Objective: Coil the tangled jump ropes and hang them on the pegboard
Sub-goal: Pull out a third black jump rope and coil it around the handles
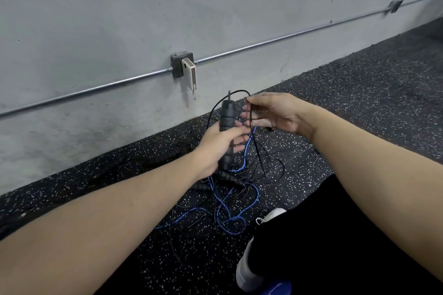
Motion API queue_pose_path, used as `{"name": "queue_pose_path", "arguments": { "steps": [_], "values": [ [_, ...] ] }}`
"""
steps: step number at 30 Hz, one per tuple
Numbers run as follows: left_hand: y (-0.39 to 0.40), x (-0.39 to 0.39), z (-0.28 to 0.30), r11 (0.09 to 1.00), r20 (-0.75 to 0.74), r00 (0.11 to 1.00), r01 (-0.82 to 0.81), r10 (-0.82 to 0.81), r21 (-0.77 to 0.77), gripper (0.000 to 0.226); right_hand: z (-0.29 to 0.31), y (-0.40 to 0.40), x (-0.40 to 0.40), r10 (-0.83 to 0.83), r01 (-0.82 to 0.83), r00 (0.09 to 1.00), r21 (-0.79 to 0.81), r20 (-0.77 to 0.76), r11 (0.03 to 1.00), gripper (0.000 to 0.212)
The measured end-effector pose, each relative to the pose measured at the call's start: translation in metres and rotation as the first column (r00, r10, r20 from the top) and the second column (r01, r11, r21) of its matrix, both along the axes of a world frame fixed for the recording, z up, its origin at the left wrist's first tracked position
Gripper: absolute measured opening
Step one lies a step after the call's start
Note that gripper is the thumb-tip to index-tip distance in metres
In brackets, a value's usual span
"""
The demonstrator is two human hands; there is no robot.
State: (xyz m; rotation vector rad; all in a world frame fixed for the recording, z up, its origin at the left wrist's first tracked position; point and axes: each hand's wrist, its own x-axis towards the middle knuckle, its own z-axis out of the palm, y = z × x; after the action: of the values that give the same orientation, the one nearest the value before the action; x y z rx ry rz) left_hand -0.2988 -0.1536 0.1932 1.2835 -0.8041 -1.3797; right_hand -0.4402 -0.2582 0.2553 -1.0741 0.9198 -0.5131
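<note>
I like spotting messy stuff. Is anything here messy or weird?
Yes. The blue rope and thin black cords lie knotted together in a heap on the speckled floor. The left hand grips a black handle upright, and the right hand pinches its cord.

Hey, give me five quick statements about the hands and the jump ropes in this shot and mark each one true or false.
1. The left hand grips a black handle. True.
2. The right hand is empty. False: it pinches a thin black rope.
3. A blue rope lies tangled on the speckled floor. True.
4. The ropes already hang on a pegboard. False: they are on the floor, and no pegboard is in view.
5. A pale device is plugged into the wall box. True.
</note>
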Motion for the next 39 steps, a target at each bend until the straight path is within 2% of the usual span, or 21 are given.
{"name": "queue_pose_path", "arguments": {
  "steps": [2,4,7,9,10,12,15,17,20,22,24,26,28,31,33,35,39],
  "values": [
    [0.002,-0.012,0.0,0.997,-0.1,0.993,0.073,-0.071,0.021,0.022,-0.005,0.001,0.006,-0.03,0.03,1.0,-0.006,-0.002,1.0,0.003],
    [0.002,-0.015,0.001,0.996,-0.116,0.99,0.087,-0.084,0.019,0.018,-0.008,0.002,0.01,-0.076,0.076,0.997,-0.014,-0.001,0.997,0.004],
    [-0.001,-0.01,0.007,0.999,-0.066,0.997,0.042,-0.043,-0.006,0.017,-0.01,0.001,0.01,-0.141,0.141,0.99,0.005,0.003,0.99,0.008],
    [-0.005,-0.006,0.012,0.999,-0.09,0.995,-0.032,0.031,-0.018,0.018,-0.01,0.001,0.007,-0.117,0.117,0.99,-0.014,-0.083,0.993,0.023],
    [-0.008,-0.003,0.014,0.997,-0.118,0.99,-0.078,0.075,-0.021,0.018,-0.01,0.001,0.004,-0.071,0.064,0.986,-0.051,-0.149,0.997,0.031],
    [-0.012,0.002,0.018,0.987,-0.204,0.967,-0.159,0.152,-0.022,0.017,-0.009,0.002,-0.003,0.113,-0.153,0.955,-0.132,-0.274,0.979,0.039],
    [-0.018,0.018,0.021,0.969,-0.313,0.92,-0.249,0.236,-0.003,0.016,-0.006,0.005,-0.018,0.411,-0.487,0.831,-0.132,-0.374,0.863,0.044],
    [-0.021,0.027,0.021,0.957,-0.355,0.893,-0.289,0.277,0.02,0.013,-0.004,0.006,-0.026,0.462,-0.584,0.751,-0.147,-0.472,0.799,0.04],
    [-0.023,0.034,0.018,0.934,-0.423,0.836,-0.348,0.35,0.086,0.006,-0.006,0.002,-0.032,0.435,-0.692,0.618,-0.19,-0.655,0.697,0.023],
    [-0.024,0.037,0.017,0.912,-0.462,0.791,-0.392,0.4,0.119,0.003,-0.01,-0.002,-0.034,0.409,-0.708,0.579,-0.186,-0.705,0.681,0.016],
    [-0.026,0.041,0.016,0.896,-0.48,0.766,-0.43,0.428,0.113,0.009,-0.012,-0.003,-0.036,0.395,-0.668,0.622,-0.196,-0.676,0.718,0.019],
    [-0.026,0.044,0.014,0.892,-0.451,0.782,-0.445,0.43,0.078,0.019,-0.009,-0.002,-0.036,0.377,-0.599,0.712,-0.232,-0.592,0.766,0.02],
    [-0.022,0.04,0.012,0.912,-0.349,0.849,-0.407,0.397,0.046,0.023,-0.002,0.001,-0.033,0.316,-0.481,0.821,-0.277,-0.476,0.832,0.02],
    [-0.011,0.02,0.007,0.976,-0.197,0.957,-0.217,0.215,0.009,0.02,0.007,0.0,-0.027,0.209,-0.272,0.946,-0.251,-0.249,0.929,0.019],
    [-0.005,0.005,0.004,0.997,-0.119,0.99,-0.082,0.081,-0.008,0.019,0.012,-0.002,-0.023,0.162,-0.183,0.978,-0.177,-0.129,0.967,0.017],
    [0.0,-0.007,0.001,1.0,-0.062,0.998,0.016,-0.017,-0.01,0.02,0.013,-0.002,-0.02,0.112,-0.121,0.99,-0.117,-0.082,0.986,0.016],
    [0.002,-0.022,-0.003,0.993,0.013,0.993,0.121,-0.121,0.002,0.015,0.006,-0.005,-0.014,-0.063,0.064,0.998,-0.016,0.004,0.998,0.015]
  ]
}}
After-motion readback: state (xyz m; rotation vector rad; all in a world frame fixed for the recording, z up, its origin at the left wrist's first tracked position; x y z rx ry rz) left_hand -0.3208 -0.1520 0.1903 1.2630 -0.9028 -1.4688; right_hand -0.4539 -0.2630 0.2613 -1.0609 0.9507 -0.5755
